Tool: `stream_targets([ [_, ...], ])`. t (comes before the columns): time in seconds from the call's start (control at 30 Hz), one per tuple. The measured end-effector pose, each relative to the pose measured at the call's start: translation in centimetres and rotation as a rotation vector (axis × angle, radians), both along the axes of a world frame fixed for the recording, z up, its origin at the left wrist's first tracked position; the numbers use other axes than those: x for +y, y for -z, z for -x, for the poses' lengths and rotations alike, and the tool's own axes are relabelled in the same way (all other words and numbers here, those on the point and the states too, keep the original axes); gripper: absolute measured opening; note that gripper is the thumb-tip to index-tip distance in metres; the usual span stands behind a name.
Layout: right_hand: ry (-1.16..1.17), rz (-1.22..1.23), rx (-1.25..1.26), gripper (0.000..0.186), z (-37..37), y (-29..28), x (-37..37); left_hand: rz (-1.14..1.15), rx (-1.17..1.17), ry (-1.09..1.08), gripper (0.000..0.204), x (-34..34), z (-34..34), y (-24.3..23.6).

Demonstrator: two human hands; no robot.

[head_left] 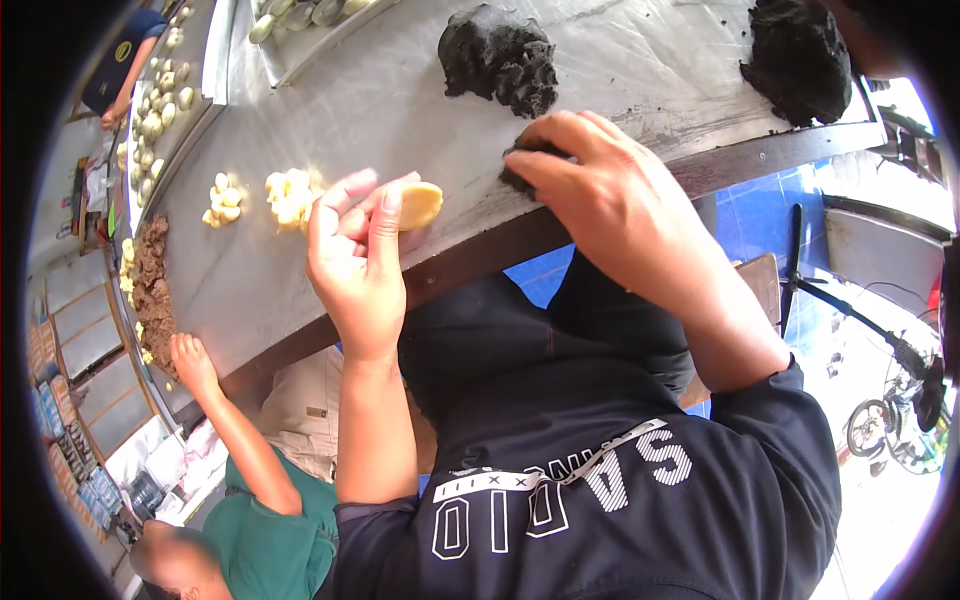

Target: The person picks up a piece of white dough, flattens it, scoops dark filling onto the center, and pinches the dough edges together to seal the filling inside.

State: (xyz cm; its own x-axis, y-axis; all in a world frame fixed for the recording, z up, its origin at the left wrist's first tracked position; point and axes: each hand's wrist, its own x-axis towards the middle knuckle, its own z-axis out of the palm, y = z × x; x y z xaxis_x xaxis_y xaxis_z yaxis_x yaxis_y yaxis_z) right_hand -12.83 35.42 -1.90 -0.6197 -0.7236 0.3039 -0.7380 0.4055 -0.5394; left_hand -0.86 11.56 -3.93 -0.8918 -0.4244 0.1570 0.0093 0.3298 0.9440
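A flat round of pale yellow dough (421, 207) is pinched between the thumb and fingers of my left hand (358, 265), held up over the table's near edge. My right hand (610, 190) curls its fingers over a small piece of black paste (516, 180) at that same edge; the hand hides part of the piece. Just beyond it sits a large black lump of paste (492, 62) with a rough, torn side. Left of my left hand lie a cluster of small yellow dough pieces (288, 198) and a smaller cluster (224, 200).
Another black lump (798, 62) rests at the right end of the metal table (350, 120). Trays of pale oval pieces (212, 50) stand at the far left. Brown filling (152, 280) lies by a co-worker's hand (194, 362). A second person (122, 65) stands across the table.
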Motion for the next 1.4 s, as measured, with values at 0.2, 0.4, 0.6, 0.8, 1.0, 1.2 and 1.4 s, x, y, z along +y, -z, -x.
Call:
stream_targets([
  [0.2,-0.004,0.336,0.011,0.034,-0.6,0.9,-4.2,-0.720,0.022,0.048,0.068,3.4,1.1,-2.5],
  [0.4,-0.068,0.448,-0.092,0.017,-0.9,0.0,-4.4,0.256,0.026,0.144,0.025,-0.9,0.9,1.4],
  [0.6,-0.175,0.402,-0.036,0.016,-2.2,0.9,-4.3,0.575,0.053,0.148,0.029,0.4,3.1,-0.1],
  [0.8,-0.095,0.301,-0.206,0.052,-0.1,-1.4,-3.4,0.233,-0.034,0.535,0.073,-0.5,2.7,-0.8],
  [1.0,-0.096,0.287,-0.165,0.055,-0.9,-0.5,-5.4,0.413,0.035,0.385,0.061,0.6,1.8,0.3],
  [1.2,0.180,-0.017,0.149,0.025,3.6,0.7,-2.1,-0.421,-0.028,0.480,0.057,-0.4,2.3,0.0],
  [1.4,0.131,0.002,0.151,0.007,2.8,0.1,-1.4,-0.506,0.135,0.466,0.038,-1.3,2.7,1.2],
])
